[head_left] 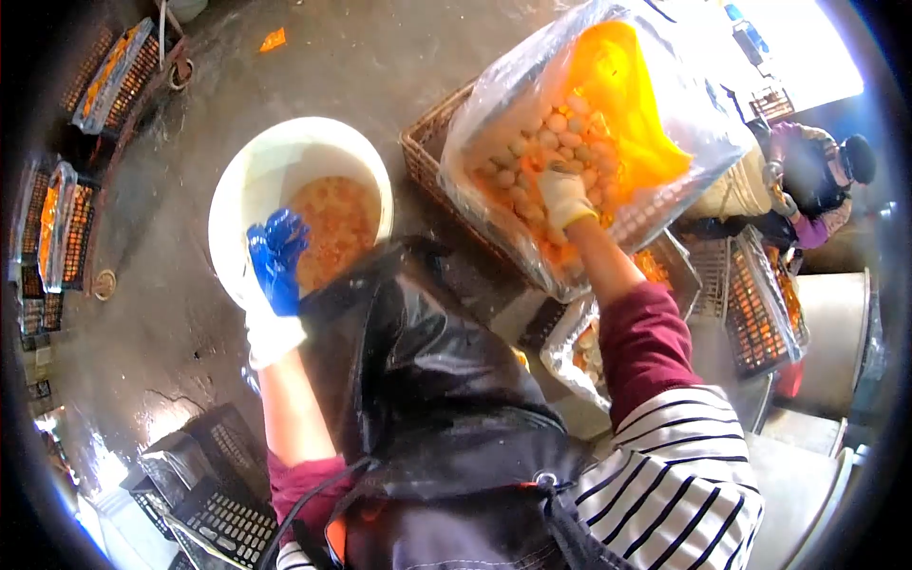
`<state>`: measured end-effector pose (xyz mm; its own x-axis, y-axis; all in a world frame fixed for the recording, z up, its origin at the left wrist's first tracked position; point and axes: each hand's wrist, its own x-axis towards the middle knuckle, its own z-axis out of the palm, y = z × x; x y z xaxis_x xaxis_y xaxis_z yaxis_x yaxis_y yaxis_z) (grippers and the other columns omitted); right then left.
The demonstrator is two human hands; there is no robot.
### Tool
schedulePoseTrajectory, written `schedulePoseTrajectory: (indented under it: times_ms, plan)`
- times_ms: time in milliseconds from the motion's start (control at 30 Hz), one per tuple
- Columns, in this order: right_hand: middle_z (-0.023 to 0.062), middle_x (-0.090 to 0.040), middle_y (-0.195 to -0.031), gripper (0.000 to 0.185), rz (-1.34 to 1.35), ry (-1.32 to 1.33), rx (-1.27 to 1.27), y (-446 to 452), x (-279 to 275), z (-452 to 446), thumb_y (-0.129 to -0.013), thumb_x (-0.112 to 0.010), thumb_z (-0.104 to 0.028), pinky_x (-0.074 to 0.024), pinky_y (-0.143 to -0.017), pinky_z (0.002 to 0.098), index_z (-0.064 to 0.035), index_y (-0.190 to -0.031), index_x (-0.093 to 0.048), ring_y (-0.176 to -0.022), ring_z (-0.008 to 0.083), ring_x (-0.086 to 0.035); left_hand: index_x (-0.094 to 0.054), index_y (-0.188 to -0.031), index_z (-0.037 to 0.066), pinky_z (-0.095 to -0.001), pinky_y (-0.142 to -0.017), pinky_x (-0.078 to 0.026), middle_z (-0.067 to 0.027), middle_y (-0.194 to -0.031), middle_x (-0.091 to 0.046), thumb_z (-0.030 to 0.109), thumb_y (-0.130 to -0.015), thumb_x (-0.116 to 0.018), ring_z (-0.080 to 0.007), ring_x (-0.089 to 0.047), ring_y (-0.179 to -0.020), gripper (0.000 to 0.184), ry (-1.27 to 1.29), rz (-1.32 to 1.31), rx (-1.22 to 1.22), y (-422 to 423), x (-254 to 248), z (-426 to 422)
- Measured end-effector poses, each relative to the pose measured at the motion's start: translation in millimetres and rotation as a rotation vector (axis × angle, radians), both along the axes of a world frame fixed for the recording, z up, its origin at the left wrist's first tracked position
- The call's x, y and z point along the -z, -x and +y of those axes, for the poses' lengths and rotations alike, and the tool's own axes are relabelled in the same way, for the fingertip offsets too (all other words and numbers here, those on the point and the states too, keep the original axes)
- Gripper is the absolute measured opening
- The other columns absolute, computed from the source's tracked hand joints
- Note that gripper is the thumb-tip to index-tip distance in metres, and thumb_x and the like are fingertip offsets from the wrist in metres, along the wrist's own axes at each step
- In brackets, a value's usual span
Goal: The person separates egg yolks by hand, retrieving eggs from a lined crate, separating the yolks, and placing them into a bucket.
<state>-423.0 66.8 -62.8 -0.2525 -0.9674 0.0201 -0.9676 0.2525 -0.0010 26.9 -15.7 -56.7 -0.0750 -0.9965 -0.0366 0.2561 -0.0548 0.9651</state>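
My left hand (275, 255), in a blue rubber glove with white at the wrist, is over the left side of a white bucket (228, 180). Its fingers look bent together; what they hold, if anything, is hidden. Wet orange-brown stuff (332, 218) fills the bucket's bottom. To the right, my right hand (566, 195) wears a white glove and reaches down among pale eggs (518, 190). Its fingers are curled and their tips are hidden. The eggs lie in a crate lined with clear plastic (484, 90) and an orange net or bag (627, 85).
A brown crate (432, 142) sits under the lined one. Black crates (228, 518) stand at lower left, and more crates (66, 228) line the left side. Another person (807, 171) is at the far right, near a crate with orange contents (760, 304). The floor (171, 332) looks wet.
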Motion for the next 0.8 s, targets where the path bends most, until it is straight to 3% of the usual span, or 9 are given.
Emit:
schedulePoseTrajectory:
  times_ms: [133, 200, 333, 400, 467, 533, 600, 700, 800]
  plan:
    - [0.0135, -0.062, -0.102, 0.028, 0.295, -0.332, -0.015, -8, 32, -71, -0.087, -0.046, -0.02, -0.0485, -0.072, 0.0381, -0.0081, -0.11, -0.056, -0.093, 0.0298, -0.06, -0.052, -0.119, 0.0, -0.0363, -0.084, -0.047, -0.0151, -0.112, -0.06, 0.039, -0.095, -0.041, -0.026, -0.06, -0.098, 0.047, -0.249, -0.013, 0.006, 32, -57, 11]
    - [0.014, -0.061, -0.103, 0.029, 0.114, -0.401, 0.066, -9, 42, -76, -0.087, -0.047, -0.019, -0.0485, -0.072, 0.0376, -0.0078, -0.112, -0.055, -0.093, 0.029, -0.06, -0.052, -0.118, -0.001, -0.0366, -0.085, -0.047, -0.0143, -0.111, -0.061, 0.038, -0.095, -0.043, -0.0254, -0.06, -0.099, 0.046, -0.268, 0.027, 0.054, 34, -54, 6]
    - [0.0178, -0.061, -0.101, 0.032, -0.713, -0.043, 0.215, 27, 84, -38, -0.083, -0.055, -0.02, -0.0486, -0.076, 0.0363, -0.0075, -0.112, -0.054, -0.093, 0.0283, -0.061, -0.052, -0.118, -0.001, -0.0363, -0.084, -0.047, -0.0141, -0.112, -0.06, 0.035, -0.095, -0.044, -0.0254, -0.06, -0.099, 0.043, -0.208, -0.007, 0.067, 41, -57, 9]
    - [0.0175, -0.058, -0.108, 0.035, -0.623, -0.152, 0.151, 19, 70, -23, -0.083, -0.053, -0.017, -0.0479, -0.078, 0.0358, -0.0092, -0.117, -0.052, -0.096, 0.0284, -0.06, -0.052, -0.117, -0.001, -0.0359, -0.083, -0.048, -0.0143, -0.112, -0.06, 0.034, -0.095, -0.044, -0.0255, -0.06, -0.097, 0.042, -0.171, 0.011, 0.05, 38, -54, 12]
    - [0.015, -0.053, -0.124, 0.04, -0.021, -0.525, -0.042, -26, -15, -6, -0.087, -0.045, -0.01, -0.0465, -0.08, 0.0356, -0.0128, -0.127, -0.047, -0.101, 0.0289, -0.057, -0.052, -0.117, -0.001, -0.0353, -0.082, -0.049, -0.0146, -0.113, -0.06, 0.033, -0.095, -0.044, -0.0257, -0.061, -0.096, 0.041, -0.125, -0.001, 0.034, 34, -48, 15]
    - [0.0099, -0.058, -0.116, 0.037, -0.324, -0.377, -0.026, -20, 1, 0, -0.088, -0.052, -0.017, -0.046, -0.076, 0.031, -0.0097, -0.125, -0.048, -0.093, 0.0197, -0.058, -0.052, -0.117, -0.002, -0.0347, -0.08, -0.049, -0.0149, -0.113, -0.06, 0.034, -0.095, -0.043, -0.0267, -0.061, -0.095, 0.043, -0.123, -0.186, 0.035, 32, -50, 15]
    - [0.0083, -0.059, -0.114, 0.037, -0.584, -0.357, 0.093, -40, -33, 6, -0.089, -0.053, -0.02, -0.0456, -0.076, 0.0292, -0.0095, -0.124, -0.048, -0.092, 0.0166, -0.057, -0.051, -0.118, -0.003, -0.0355, -0.081, -0.049, -0.0153, -0.113, -0.06, 0.035, -0.095, -0.043, -0.0273, -0.061, -0.095, 0.044, -0.181, 0.096, 0.153, 21, -39, 12]
    - [0.0059, -0.059, -0.111, 0.038, -0.965, -0.363, 0.239, -81, -91, 1, -0.089, -0.056, -0.024, -0.045, -0.075, 0.0264, -0.0092, -0.122, -0.049, -0.091, 0.012, -0.056, -0.051, -0.118, -0.003, -0.0359, -0.08, -0.049, -0.0161, -0.11, -0.061, 0.033, -0.096, -0.042, -0.0273, -0.061, -0.094, 0.043, -0.127, 0.234, 0.099, 20, -63, 5]
    - [-0.0002, -0.059, -0.105, 0.045, -1.437, -0.339, -0.158, -114, -69, -47, -0.086, -0.062, -0.031, -0.0423, -0.073, 0.0195, -0.0093, -0.123, -0.049, -0.088, 0.0044, -0.051, -0.051, -0.117, -0.002, -0.0345, -0.079, -0.05, -0.0154, -0.107, -0.062, 0.028, -0.095, -0.046, -0.0263, -0.062, -0.092, 0.038, 0.082, 0.243, 0.048, 19, -119, 6]
